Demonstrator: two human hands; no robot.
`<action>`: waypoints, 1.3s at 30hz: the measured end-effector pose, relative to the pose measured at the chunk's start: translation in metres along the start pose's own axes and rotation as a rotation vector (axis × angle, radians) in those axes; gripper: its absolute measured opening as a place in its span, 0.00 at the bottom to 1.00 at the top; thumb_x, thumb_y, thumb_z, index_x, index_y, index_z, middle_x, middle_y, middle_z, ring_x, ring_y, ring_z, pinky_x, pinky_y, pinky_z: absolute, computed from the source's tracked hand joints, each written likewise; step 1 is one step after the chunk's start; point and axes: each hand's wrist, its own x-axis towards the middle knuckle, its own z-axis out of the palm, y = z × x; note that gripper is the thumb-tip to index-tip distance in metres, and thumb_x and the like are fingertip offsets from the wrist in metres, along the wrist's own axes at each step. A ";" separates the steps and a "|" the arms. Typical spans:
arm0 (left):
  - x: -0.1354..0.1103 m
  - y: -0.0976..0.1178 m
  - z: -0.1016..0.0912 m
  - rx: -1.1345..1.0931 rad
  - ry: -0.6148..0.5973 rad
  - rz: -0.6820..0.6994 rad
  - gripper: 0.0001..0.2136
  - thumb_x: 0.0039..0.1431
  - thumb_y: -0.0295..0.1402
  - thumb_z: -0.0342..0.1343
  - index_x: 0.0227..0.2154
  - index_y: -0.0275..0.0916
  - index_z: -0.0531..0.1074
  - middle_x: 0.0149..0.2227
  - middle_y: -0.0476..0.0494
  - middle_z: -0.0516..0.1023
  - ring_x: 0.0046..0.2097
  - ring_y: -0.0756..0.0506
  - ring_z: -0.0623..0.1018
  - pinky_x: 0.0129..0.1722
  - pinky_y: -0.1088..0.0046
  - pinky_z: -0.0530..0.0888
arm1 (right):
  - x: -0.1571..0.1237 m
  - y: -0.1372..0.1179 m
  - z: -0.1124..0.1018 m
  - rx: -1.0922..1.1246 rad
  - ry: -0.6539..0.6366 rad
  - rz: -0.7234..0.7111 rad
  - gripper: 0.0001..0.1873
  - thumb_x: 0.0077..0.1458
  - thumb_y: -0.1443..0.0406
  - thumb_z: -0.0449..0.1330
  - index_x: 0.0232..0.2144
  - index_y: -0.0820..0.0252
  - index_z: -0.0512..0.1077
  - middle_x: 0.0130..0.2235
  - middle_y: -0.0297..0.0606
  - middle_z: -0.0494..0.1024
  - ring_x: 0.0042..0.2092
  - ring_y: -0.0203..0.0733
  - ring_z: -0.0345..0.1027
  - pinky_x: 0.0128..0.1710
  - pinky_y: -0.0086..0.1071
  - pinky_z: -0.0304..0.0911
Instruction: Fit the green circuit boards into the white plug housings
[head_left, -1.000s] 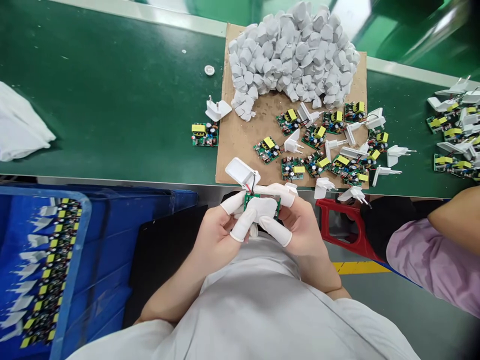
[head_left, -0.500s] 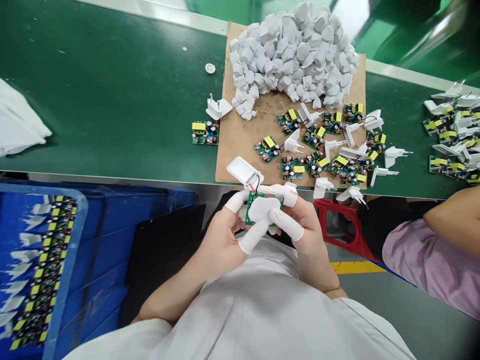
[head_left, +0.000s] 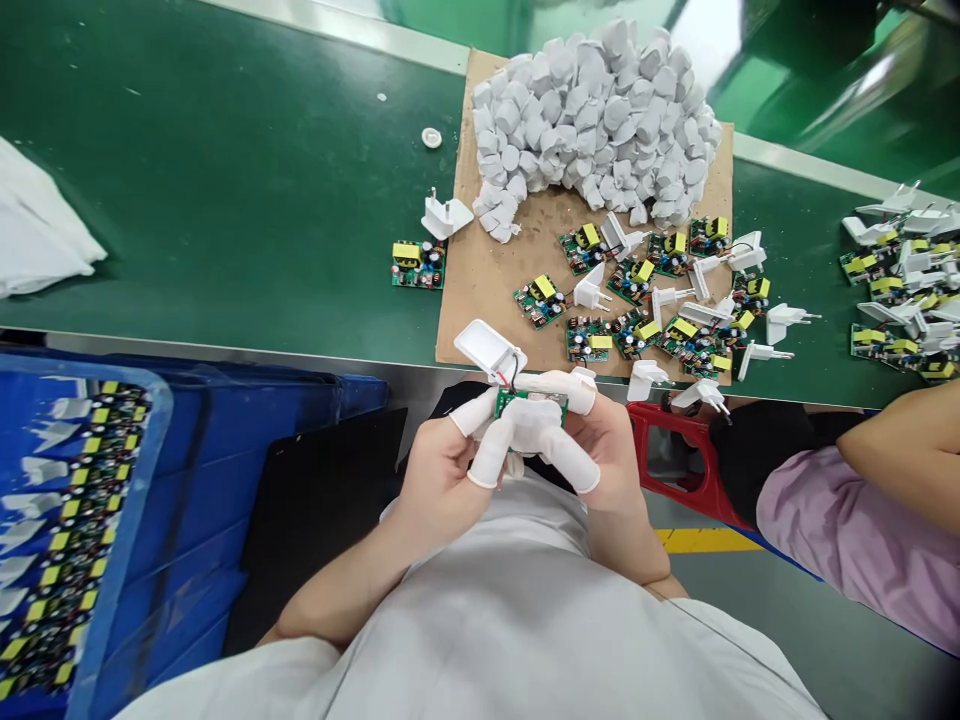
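Between my two hands is a green circuit board [head_left: 559, 400], its flat side up and partly hidden by my fingers. A flattened white putty piece [head_left: 531, 415] lies on it under both thumbs. My left hand [head_left: 450, 465] grips the board's left side, and my right hand [head_left: 606, 445] grips its right side; white finger cots cover the fingertips. Red and black wires link the board to a white plug housing [head_left: 489, 348] just beyond my fingers, at the cardboard's front edge. What sits beneath the board is hidden.
A large heap of white putty pieces [head_left: 592, 110] lies on a cardboard sheet [head_left: 480, 290]. Several boards with plugs [head_left: 630, 275] cover its right half. One more board [head_left: 418, 265] is left of it. A blue crate [head_left: 161, 440] stands left; a person's arm [head_left: 900, 440] is at right.
Both thumbs have moved onto the putty and press it against the board. The board looks tilted more edge-on. The camera view has shifted slightly.
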 end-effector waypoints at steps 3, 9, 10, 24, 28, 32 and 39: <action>-0.001 -0.003 0.002 -0.025 0.033 0.031 0.19 0.66 0.50 0.67 0.37 0.36 0.86 0.22 0.49 0.78 0.18 0.52 0.71 0.16 0.78 0.71 | 0.001 0.003 0.003 -0.071 0.039 -0.110 0.10 0.70 0.59 0.67 0.51 0.50 0.84 0.44 0.39 0.83 0.44 0.43 0.79 0.43 0.34 0.75; 0.000 -0.006 0.000 -0.189 -0.015 0.019 0.16 0.67 0.48 0.67 0.40 0.37 0.87 0.27 0.45 0.83 0.23 0.49 0.77 0.20 0.76 0.77 | -0.003 0.002 0.005 -0.122 -0.057 -0.087 0.15 0.74 0.54 0.62 0.56 0.51 0.81 0.51 0.42 0.83 0.32 0.38 0.76 0.29 0.34 0.74; 0.000 -0.005 -0.001 -0.198 -0.016 0.008 0.17 0.66 0.48 0.68 0.41 0.38 0.86 0.28 0.45 0.84 0.24 0.49 0.78 0.19 0.76 0.77 | -0.004 0.000 0.005 -0.141 -0.078 -0.092 0.17 0.75 0.53 0.60 0.57 0.51 0.80 0.53 0.42 0.83 0.33 0.39 0.77 0.30 0.35 0.76; 0.001 -0.004 0.001 -0.029 0.019 -0.031 0.24 0.71 0.54 0.61 0.52 0.37 0.83 0.27 0.47 0.81 0.22 0.51 0.75 0.21 0.77 0.77 | -0.003 -0.001 0.008 -0.171 -0.034 -0.080 0.13 0.76 0.57 0.61 0.56 0.50 0.81 0.54 0.42 0.83 0.30 0.36 0.76 0.27 0.33 0.74; -0.002 -0.005 -0.011 -0.104 -0.151 -0.035 0.22 0.72 0.47 0.62 0.62 0.41 0.78 0.37 0.43 0.86 0.29 0.47 0.82 0.29 0.73 0.84 | -0.002 -0.001 0.009 -0.027 0.021 0.070 0.17 0.73 0.50 0.64 0.52 0.54 0.83 0.45 0.40 0.84 0.32 0.38 0.77 0.28 0.32 0.76; -0.004 -0.003 -0.013 -0.051 -0.186 -0.044 0.20 0.74 0.38 0.62 0.65 0.44 0.74 0.38 0.46 0.86 0.27 0.51 0.81 0.28 0.79 0.81 | 0.000 0.000 0.012 0.005 0.103 0.118 0.18 0.66 0.48 0.70 0.48 0.52 0.85 0.41 0.40 0.85 0.36 0.45 0.79 0.34 0.38 0.79; -0.004 -0.007 -0.010 -0.032 -0.191 -0.070 0.19 0.72 0.39 0.63 0.61 0.41 0.72 0.37 0.45 0.85 0.29 0.48 0.83 0.29 0.76 0.84 | 0.007 0.003 0.015 0.015 0.186 0.110 0.19 0.59 0.46 0.74 0.35 0.55 0.86 0.34 0.41 0.86 0.35 0.45 0.80 0.33 0.37 0.79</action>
